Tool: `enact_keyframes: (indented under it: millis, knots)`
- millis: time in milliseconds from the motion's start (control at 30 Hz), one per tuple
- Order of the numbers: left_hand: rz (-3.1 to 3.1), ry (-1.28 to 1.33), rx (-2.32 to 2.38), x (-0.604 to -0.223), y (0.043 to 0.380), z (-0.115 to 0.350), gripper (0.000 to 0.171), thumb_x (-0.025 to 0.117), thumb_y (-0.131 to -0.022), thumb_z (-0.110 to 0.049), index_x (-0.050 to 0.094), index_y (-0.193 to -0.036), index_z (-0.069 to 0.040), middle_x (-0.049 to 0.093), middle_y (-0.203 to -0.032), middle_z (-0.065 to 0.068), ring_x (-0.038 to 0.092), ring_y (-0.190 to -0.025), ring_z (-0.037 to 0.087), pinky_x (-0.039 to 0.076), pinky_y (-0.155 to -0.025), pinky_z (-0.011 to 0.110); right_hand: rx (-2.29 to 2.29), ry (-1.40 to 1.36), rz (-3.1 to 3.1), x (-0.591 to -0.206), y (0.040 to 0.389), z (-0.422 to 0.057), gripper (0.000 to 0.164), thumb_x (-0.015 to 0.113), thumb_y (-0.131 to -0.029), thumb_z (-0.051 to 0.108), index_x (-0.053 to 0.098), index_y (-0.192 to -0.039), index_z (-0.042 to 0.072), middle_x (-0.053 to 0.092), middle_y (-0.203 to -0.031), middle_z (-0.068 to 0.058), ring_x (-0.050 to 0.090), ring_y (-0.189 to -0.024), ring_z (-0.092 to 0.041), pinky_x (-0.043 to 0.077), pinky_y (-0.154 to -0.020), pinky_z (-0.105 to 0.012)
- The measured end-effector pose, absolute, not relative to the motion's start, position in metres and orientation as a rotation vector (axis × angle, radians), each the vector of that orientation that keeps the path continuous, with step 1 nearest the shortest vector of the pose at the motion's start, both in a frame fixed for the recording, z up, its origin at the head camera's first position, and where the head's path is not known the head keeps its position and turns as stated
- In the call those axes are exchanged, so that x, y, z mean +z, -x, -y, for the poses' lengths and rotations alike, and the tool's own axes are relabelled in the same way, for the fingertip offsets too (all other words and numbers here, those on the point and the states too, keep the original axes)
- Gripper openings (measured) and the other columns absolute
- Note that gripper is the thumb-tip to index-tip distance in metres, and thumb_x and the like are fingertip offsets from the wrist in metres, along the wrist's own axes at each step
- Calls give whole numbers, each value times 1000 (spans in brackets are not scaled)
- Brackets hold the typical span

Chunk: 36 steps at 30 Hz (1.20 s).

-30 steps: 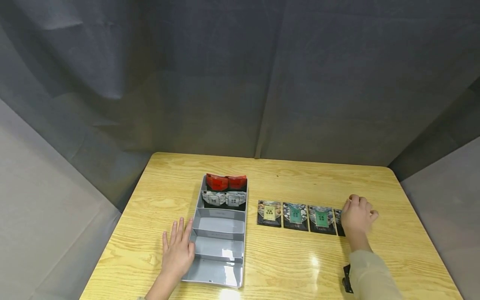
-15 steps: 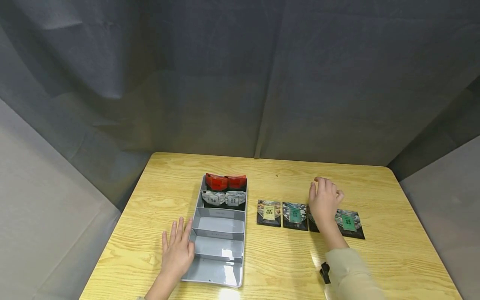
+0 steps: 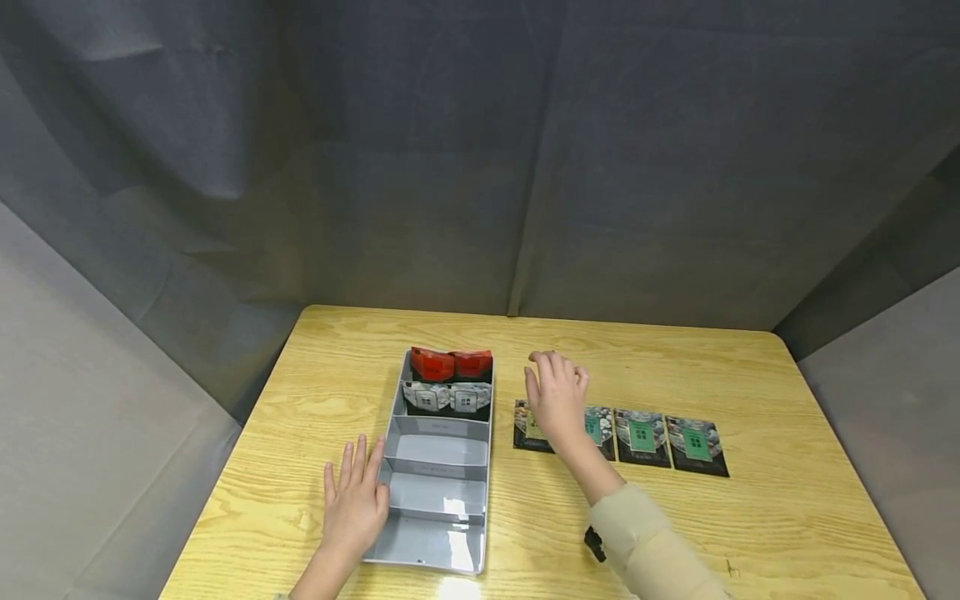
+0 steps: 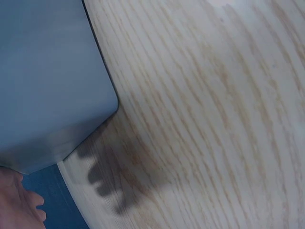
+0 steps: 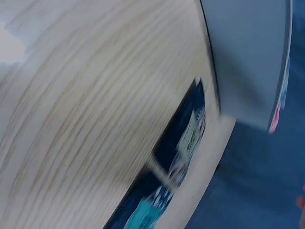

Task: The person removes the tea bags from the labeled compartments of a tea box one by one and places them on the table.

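My left hand (image 3: 356, 504) lies with fingers straight and spread at the left edge of a grey compartment box (image 3: 441, 451); its fingers also show at the corner of the left wrist view (image 4: 19, 202). Above the left end of a row of sachets hovers my right hand (image 3: 558, 406), fingers loosely bent and holding nothing visible. It partly covers the yellow-labelled sachet (image 3: 531, 430) and a green-labelled sachet (image 3: 602, 429). Two more green-labelled sachets, one nearer (image 3: 641, 438) and one at the row's right end (image 3: 697, 447), lie flat. Red sachets (image 3: 433, 366) and white-patterned sachets (image 3: 427, 398) stand in the box's two far compartments.
The wooden table (image 3: 780, 417) extends to the right of the sachets. A grey curtain (image 3: 420, 167) hangs behind its far edge. A black device (image 3: 595, 543) sits at my right wrist. In the right wrist view, the box's wall (image 5: 248, 57) rises beyond the sachets.
My right hand has moved left along the row, from the rightmost sachet to the yellow-labelled one, uncovering the two right sachets. My left hand and the box stay where they were.
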<state>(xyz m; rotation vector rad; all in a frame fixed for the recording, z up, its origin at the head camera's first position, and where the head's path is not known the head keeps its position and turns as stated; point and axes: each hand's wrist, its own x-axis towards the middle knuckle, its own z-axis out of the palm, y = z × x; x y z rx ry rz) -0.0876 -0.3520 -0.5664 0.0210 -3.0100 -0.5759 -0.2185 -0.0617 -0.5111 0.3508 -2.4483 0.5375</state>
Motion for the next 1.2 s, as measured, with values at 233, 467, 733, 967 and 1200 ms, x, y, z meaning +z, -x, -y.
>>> enact_keyframes:
  millis: [233, 467, 733, 967, 1200]
  knots:
    - [3013, -22, -581, -566, 87, 352, 57, 39, -90, -17, 26, -145, -15, 19, -150, 18, 8, -138, 35, 0, -107, 58, 486, -484, 2521, -512, 215, 97, 23, 61, -87, 19, 57, -109, 12, 57, -104, -4, 51, -101, -24, 33, -83, -46]
    - [3014, -22, -588, -565, 86, 352, 57, 39, -90, -16, 26, -145, -14, 18, -150, 18, 8, -138, 36, 1, -106, 59, 402, -612, 2621, -519, 213, 122, 27, 58, -89, 23, 54, -115, 16, 54, -110, -2, 50, -102, -22, 32, -84, -44]
    - [3012, -12, -585, -564, 87, 351, 57, 39, -90, -16, 26, -145, -14, 19, -149, 19, 8, -138, 36, 1, -106, 59, 376, -713, 2676, -528, 214, 139, 35, 61, -87, 23, 52, -121, 16, 54, -113, 0, 48, -102, -21, 32, -85, -43]
    - [3022, -15, -575, -564, 86, 351, 57, 39, -90, -16, 25, -145, -14, 18, -150, 19, 8, -138, 37, 0, -106, 59, 322, -768, 2661, -533, 216, 146, 31, 64, -85, 22, 57, -115, 15, 56, -106, 1, 49, -98, -19, 33, -87, -44]
    - [3016, -14, -576, -564, 87, 351, 56, 39, -90, -16, 26, -145, -13, 18, -150, 19, 8, -138, 37, 0, -106, 59, 256, -776, 2639, -537, 218, 148, 22, 64, -84, 19, 61, -106, 16, 57, -98, 1, 49, -92, -19, 33, -84, -41]
